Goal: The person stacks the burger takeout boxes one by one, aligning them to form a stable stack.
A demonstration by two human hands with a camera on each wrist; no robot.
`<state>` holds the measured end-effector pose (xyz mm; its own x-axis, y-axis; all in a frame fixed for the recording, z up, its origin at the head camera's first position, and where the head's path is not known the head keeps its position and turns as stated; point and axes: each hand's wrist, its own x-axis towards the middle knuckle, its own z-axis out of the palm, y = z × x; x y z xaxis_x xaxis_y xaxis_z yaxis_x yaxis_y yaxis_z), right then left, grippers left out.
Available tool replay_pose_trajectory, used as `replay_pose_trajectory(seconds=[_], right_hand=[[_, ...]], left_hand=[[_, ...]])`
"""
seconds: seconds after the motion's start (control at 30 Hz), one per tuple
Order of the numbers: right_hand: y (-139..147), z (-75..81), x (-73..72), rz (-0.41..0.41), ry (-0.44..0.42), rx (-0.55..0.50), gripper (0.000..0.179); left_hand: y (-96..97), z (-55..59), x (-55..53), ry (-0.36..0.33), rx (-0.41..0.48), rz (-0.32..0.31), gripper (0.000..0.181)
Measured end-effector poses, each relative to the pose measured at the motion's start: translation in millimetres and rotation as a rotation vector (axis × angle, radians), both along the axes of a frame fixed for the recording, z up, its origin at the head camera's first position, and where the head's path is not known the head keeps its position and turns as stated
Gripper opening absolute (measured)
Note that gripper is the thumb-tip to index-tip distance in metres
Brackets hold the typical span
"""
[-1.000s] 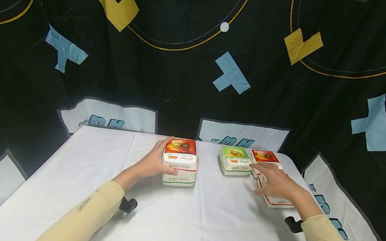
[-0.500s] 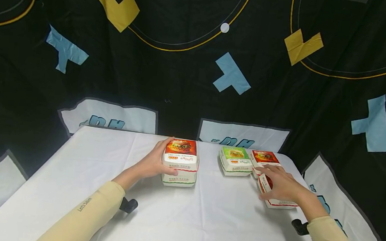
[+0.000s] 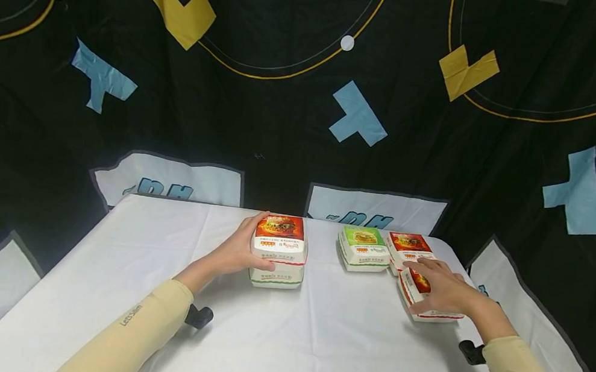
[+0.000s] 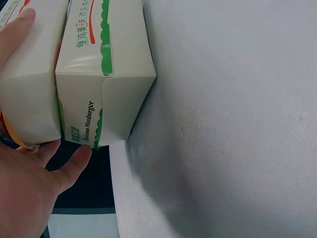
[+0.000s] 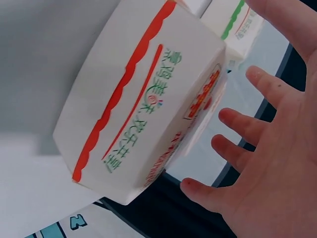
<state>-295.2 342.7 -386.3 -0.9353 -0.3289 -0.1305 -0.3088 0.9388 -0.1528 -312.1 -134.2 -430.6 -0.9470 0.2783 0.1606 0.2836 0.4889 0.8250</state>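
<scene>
My left hand [image 3: 242, 250] grips a stack of two cardboard burger boxes from its left side. The upper one is a red-topped box [image 3: 279, 235]; beneath it sits a green-trimmed box [image 4: 106, 64]. In the left wrist view my thumb lies along the upper box's front, and a fingertip touches the lower one. To the right, my right hand [image 3: 445, 289] hovers over the near red burger box [image 3: 414, 301], hiding part of its lid. The right wrist view shows those fingers [image 5: 242, 126] spread, with a gap between them and the box [image 5: 133, 99].
Behind the near red box stand a green-topped burger box [image 3: 363, 250] and another red burger box [image 3: 408, 246], side by side. A white cloth covers the table [image 3: 270, 347]. A black printed curtain [image 3: 281, 136] hangs beyond the table's far edge.
My right hand has shifted rightward and slightly towards me, from beside the back boxes to over the near red box. The left hand and its stack have stayed put.
</scene>
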Motion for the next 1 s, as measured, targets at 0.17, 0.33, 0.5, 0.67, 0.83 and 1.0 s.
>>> replay_pose_trajectory(seconds=[0.17,0.33,0.5,0.67,0.83,1.0], right_hand=[[3.1,-3.1,2.6,-0.009,-0.027,0.001,0.098],[5.3,-4.4,4.1,0.02,-0.045,-0.007,0.099],[7.0,-4.1,4.7,0.044,-0.048,0.009,0.101],[8.9,-6.0,4.6,0.032,-0.053,0.03,0.104],[10.1,-8.5,6.2,0.011,-0.066,0.017,0.106],[10.7,-8.8,7.7,0.005,-0.064,0.002,0.107]], left_hand=[[-0.1,-0.8,-0.4,0.003,0.001,-0.001,0.122],[-0.2,-1.0,-0.5,0.004,0.009,-0.004,0.122],[-0.3,-0.7,-0.1,0.003,0.011,-0.004,0.122],[-0.3,-0.2,0.3,0.006,0.007,-0.004,0.122],[-0.4,-0.4,0.2,0.007,0.002,-0.002,0.123],[-0.8,-1.1,0.0,0.005,0.004,-0.003,0.123]])
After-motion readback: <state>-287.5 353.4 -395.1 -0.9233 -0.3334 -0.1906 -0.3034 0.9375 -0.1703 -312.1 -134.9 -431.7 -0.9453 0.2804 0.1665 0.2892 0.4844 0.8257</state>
